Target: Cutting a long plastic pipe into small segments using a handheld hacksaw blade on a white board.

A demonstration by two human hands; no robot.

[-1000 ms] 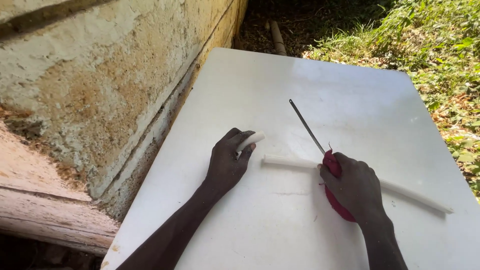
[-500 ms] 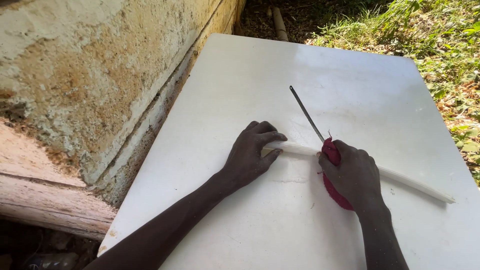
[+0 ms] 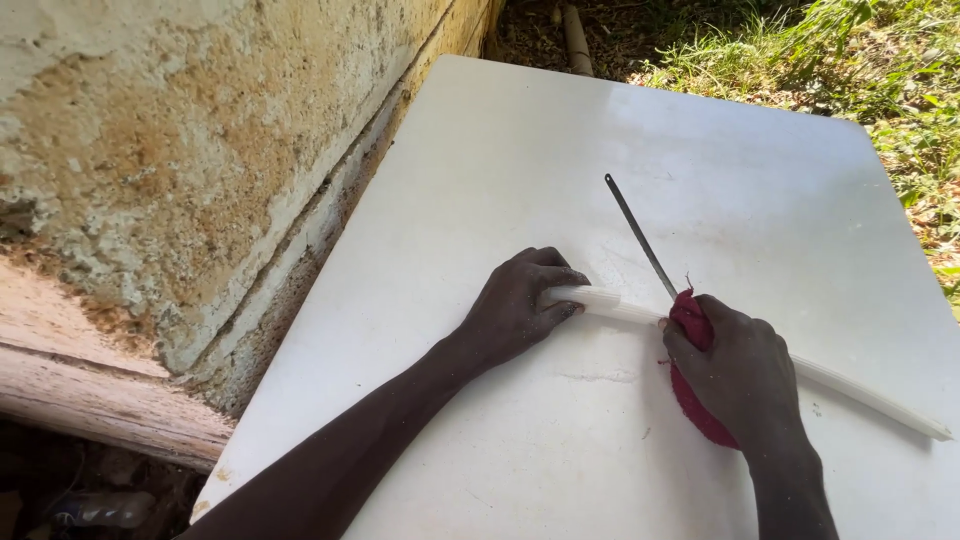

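**A:** What do you see from the head camera?

**B:** A big flat white counter [image 3: 520, 160] sits outside. A long thin white plastic pipe [image 3: 850, 388] lies across it, from the middle out toward the right edge.

**A:** What is the left hand doing?

**B:** The left hand [image 3: 515, 308] is on the near end of the pipe. Its fingers curl over that end and press it down on the counter.

**A:** And the right hand?

**B:** The right hand [image 3: 738, 372] is closed tight around a dark red cloth-wrapped handle [image 3: 700, 412]. A thin grey metal saw blade [image 3: 638, 235] sticks out of that handle and points up and away from the person. The blade meets the pipe just beside the right hand. The two hands are near each other, with a short bit of pipe between them.

**A:** What else is around?

**B:** A rough wall with patchy cream and brown paint [image 3: 180, 150] stands along the left side of the counter. An old brown wooden board [image 3: 90, 400] lies low by the wall. Green grass [image 3: 850, 50] grows past the far right corner. A pale pipe on the ground [image 3: 574, 30] lies in the dirt beyond the far edge.
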